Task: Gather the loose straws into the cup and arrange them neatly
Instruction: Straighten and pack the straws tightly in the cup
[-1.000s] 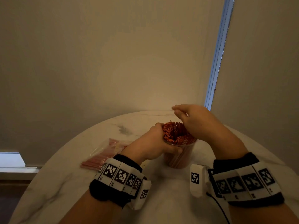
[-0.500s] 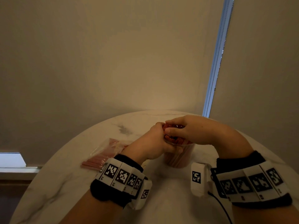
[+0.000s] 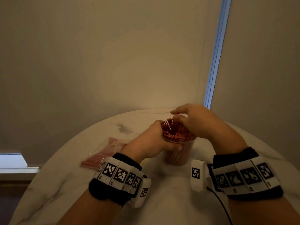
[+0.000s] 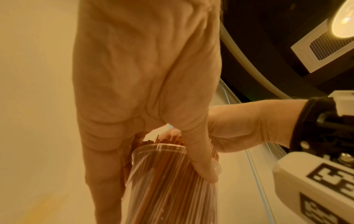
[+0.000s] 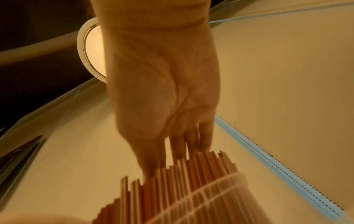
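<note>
The clear cup (image 3: 178, 153) stands on the round marble surface (image 3: 162, 200) near its middle, packed with reddish straws (image 3: 177, 133) whose tops rise unevenly above the rim. The left hand (image 3: 149, 143) wraps the cup just under that rim — thumb across the near wall, fingers curled round the side at 9 o'clock. Judging from this, the grip is there to keep a light, top-heavy cup from tipping or sliding while the other hand works on its contents.

The right hand (image 3: 196, 122) comes in over the cup from 2 o'clock, its fingers bent down into the straw tops at the far side of the bundle. In the right wrist view the fingers (image 5: 178, 145) lie close together against the straws and seem to press rather than pinch; whether any single straw is caught between them I cannot tell. The likely purpose is to nudge tall or leaning straws level and upright.

At 9 o'clock from the cup, well apart from it, a clear plastic bag (image 3: 103, 151) lies flat with more straws inside — probably the remaining supply, so gathering may not be finished.
</note>
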Tool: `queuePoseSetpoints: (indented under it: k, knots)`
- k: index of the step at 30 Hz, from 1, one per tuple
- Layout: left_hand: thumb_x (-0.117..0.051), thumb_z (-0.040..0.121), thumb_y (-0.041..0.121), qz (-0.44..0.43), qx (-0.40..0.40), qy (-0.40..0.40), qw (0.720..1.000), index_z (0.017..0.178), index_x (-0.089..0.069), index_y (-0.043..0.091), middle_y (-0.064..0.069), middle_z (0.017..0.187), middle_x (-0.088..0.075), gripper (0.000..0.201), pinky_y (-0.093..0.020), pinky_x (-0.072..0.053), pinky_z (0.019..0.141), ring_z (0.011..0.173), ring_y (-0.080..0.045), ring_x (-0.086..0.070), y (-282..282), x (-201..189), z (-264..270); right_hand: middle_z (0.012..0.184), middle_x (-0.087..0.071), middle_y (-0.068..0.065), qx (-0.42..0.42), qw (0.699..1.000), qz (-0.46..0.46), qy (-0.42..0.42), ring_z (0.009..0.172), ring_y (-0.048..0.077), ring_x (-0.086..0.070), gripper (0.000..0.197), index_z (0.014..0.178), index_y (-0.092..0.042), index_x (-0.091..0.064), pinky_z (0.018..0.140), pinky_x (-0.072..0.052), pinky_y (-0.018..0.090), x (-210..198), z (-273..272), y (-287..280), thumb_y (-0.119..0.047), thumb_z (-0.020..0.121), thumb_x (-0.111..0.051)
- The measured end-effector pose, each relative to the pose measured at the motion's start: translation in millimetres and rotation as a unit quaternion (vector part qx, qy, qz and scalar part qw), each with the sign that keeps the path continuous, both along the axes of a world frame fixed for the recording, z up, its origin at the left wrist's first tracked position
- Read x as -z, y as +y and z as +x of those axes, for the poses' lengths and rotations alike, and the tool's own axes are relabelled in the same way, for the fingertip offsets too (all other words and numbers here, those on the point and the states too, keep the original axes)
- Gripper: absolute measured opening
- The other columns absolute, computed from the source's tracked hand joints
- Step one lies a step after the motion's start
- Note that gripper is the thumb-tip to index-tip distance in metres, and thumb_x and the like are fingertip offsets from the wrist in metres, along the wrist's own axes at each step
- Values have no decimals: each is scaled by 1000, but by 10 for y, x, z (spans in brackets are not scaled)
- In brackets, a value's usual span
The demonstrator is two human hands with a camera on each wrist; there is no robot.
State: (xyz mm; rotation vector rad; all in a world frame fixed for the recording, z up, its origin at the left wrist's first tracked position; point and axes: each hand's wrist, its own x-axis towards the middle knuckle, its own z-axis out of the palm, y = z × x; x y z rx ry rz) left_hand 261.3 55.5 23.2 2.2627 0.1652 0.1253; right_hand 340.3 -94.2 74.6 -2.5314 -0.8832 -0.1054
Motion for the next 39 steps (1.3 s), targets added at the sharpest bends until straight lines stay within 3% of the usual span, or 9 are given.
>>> queuePoseSetpoints:
  k: [3, 8, 12, 15, 18, 22, 26, 33, 39]
  knots:
    - [-93, 69, 33, -2, -8, 9, 1000, 145, -34, 16, 12, 121, -55, 98, -7, -41, 68, 102, 1, -55, -6, 4, 0, 163, -26, -2, -47, 987, -138, 63, 145, 24, -32, 46, 153, -28, -36, 116, -25, 38, 59, -32, 76, -35, 108, -35]
    - [-88, 69, 51, 22, -3, 29, 999, 161, -3, 14, -2, 156, -42, 131, -22, -36, 95, 137, -15, -42, -21, -238, -128, 141, -58, -1, -35, 998, -16, 42, 127, 21, -52, 37, 138, -30, -58, 104, -39, 35, -50, -39, -18, -38, 105, -43]
    - [-62, 86, 69, 14, -54, -33, 998, 155, -37, 17, -1, 147, -54, 90, -39, -47, 107, 128, -17, -55, 122, -578, -310, 116, -70, -7, -51, 997, 60, 11, 105, 16, -62, 31, 122, -35, -67, 87, -51, 35, -216, -163, -42, -46, 101, -47]
    - [-54, 96, 60, 5, -92, -46, 995, 128, -66, 19, 3, 121, -70, 54, -40, -55, 97, 109, -13, -65, 408, -772, -483, 94, -72, -16, -87, 994, 61, 20, 88, 2, -62, 26, 113, -36, -69, 66, -44, 21, -277, -386, 73, -46, 100, -49]
    - [-57, 99, 49, 67, -130, 11, 989, 115, -70, 20, 6, 108, -73, 36, -41, -55, 94, 102, -13, -67, 818, -739, -677, 92, -73, -15, -119, 991, 33, 42, 85, 4, -65, 25, 112, -33, -70, 75, -51, 25, -230, -673, 248, -41, 101, -49]
    - [-63, 93, 56, 267, -148, 195, 932, 129, -65, 9, -6, 129, -67, 59, -38, -49, 99, 114, -26, -62, 1225, -373, -868, 114, -70, 1, -151, 975, -140, 84, 102, 21, -64, 28, 120, -18, -68, 94, -53, 39, 40, -943, 569, -21, 104, -45]
    - [-74, 82, 57, 355, -101, 298, 880, 118, -67, 18, -5, 119, -68, 54, -27, -44, 78, 106, -24, -64, 1190, -20, -923, 114, -64, 12, -153, 944, -288, 49, 101, 30, -61, 28, 119, -2, -65, 84, -49, 35, 280, -878, 997, -7, 99, -45]
    - [-76, 88, 41, 347, -75, 289, 889, 144, -52, 16, -9, 134, -63, 66, -31, -46, 92, 121, -28, -60, 1175, 85, -911, 101, -68, 10, -151, 939, -309, 16, 83, 26, -58, 32, 111, -9, -69, 74, -44, 31, 595, -705, 1478, -35, 92, -64]
    - [-80, 83, 39, 335, -82, 266, 900, 133, -61, 11, -9, 125, -68, 60, -31, -46, 86, 112, -28, -64, 1267, 182, -870, 72, -51, 3, -141, 921, -360, -43, 67, 23, -49, 18, 104, -7, -68, 69, -40, 32, 640, -711, 1572, -18, 93, -59]
